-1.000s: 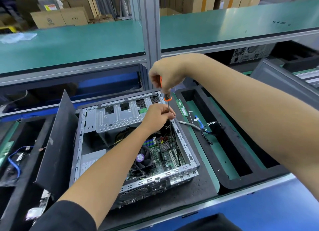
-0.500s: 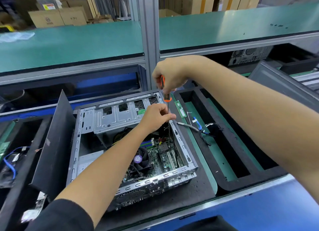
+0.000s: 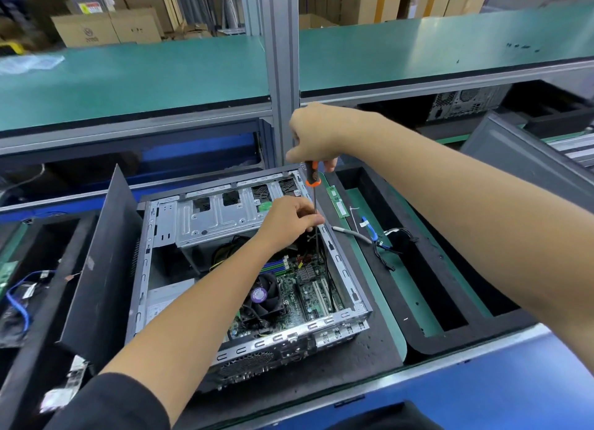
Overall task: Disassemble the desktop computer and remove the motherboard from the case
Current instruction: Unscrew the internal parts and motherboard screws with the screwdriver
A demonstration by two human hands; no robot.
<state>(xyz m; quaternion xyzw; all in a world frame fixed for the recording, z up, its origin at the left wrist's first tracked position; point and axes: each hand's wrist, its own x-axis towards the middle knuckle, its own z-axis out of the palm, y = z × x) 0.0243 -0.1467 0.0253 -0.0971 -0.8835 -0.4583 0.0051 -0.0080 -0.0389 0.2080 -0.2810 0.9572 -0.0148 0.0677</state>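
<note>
The motherboard [image 3: 299, 288] still lies bolted in the case [image 3: 345, 270] on the worktop [image 3: 382, 349], my left hand [image 3: 289, 219] keeps pinching the shaft, and my right hand [image 3: 316, 137], clenched on the screwdriver [image 3: 312, 174], has lifted slightly, suggesting the screw is backing out.

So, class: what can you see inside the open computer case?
Inside the case: the green motherboard, a black cooler fan, the screwdriver shaft reaching down. The left forearm covers part of the board; the screwdriver's tip cannot be seen.
</note>
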